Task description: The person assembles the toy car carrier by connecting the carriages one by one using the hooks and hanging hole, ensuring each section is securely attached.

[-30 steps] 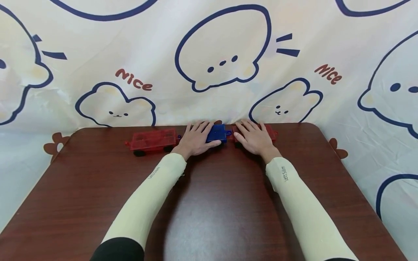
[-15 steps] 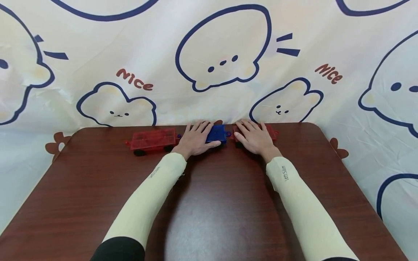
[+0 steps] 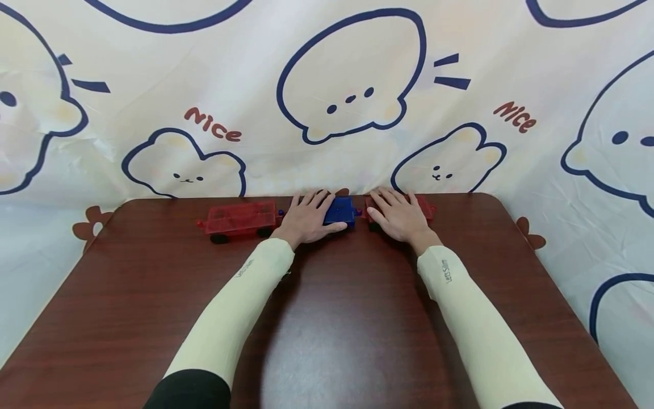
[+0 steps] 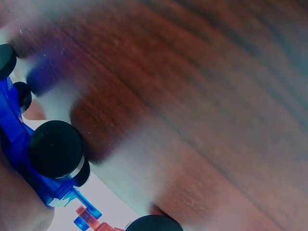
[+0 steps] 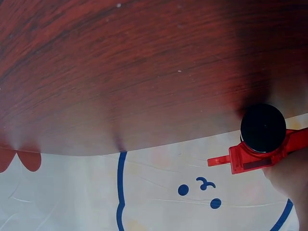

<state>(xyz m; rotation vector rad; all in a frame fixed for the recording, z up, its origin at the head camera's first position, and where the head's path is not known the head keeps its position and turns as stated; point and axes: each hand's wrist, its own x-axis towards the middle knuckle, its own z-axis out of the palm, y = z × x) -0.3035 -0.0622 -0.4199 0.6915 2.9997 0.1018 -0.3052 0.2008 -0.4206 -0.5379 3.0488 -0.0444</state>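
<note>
My left hand [image 3: 306, 220] lies over a blue toy train wagon [image 3: 340, 212], fingers spread and thumb stretched along its near side. The wagon's black wheels [image 4: 56, 149] and its end hook [image 4: 87, 204] show in the left wrist view, the hook meeting a red coupling piece. Over a red toy wagon [image 3: 426, 209] rests my right hand [image 3: 401, 217], its fingers extended and covering much of the body. In the right wrist view that wagon's end tab [image 5: 219, 161] and a black wheel [image 5: 263, 128] show. A longer red wagon [image 3: 242, 218] stands left of my left hand, close to a small blue knob.
All the wagons stand in a row along the far edge of a dark brown wooden table [image 3: 347, 324]. Directly behind it hangs a white cloth [image 3: 317, 165] printed with blue cartoon outlines. My forearms wear pale sleeves [image 3: 232, 307].
The head view has shifted very slightly. Both hands and the wagons stay in about the same places on the table.
</note>
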